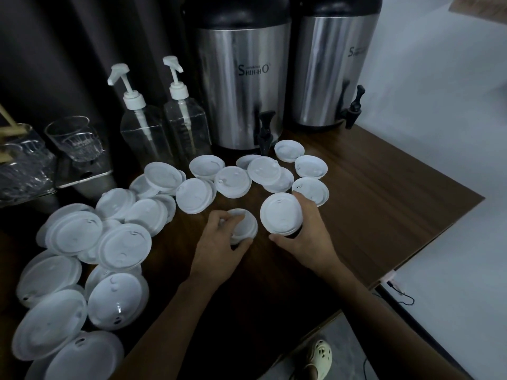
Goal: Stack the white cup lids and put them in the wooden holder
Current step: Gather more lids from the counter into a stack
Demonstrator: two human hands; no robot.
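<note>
Left hand [222,242] pinches a flat lid [245,224]; right hand [306,237] grips a tilted lid [281,216]. Misaligned rims could jam when stacked.

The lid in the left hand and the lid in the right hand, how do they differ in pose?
The left-hand lid lies low, close to the table, while the right-hand lid is tilted up toward the camera. Fingers of the left hand cover much of the left-hand lid; the right hand grips the right-hand lid at its edge, so its whole top shows. Both are white, round and held.
</note>
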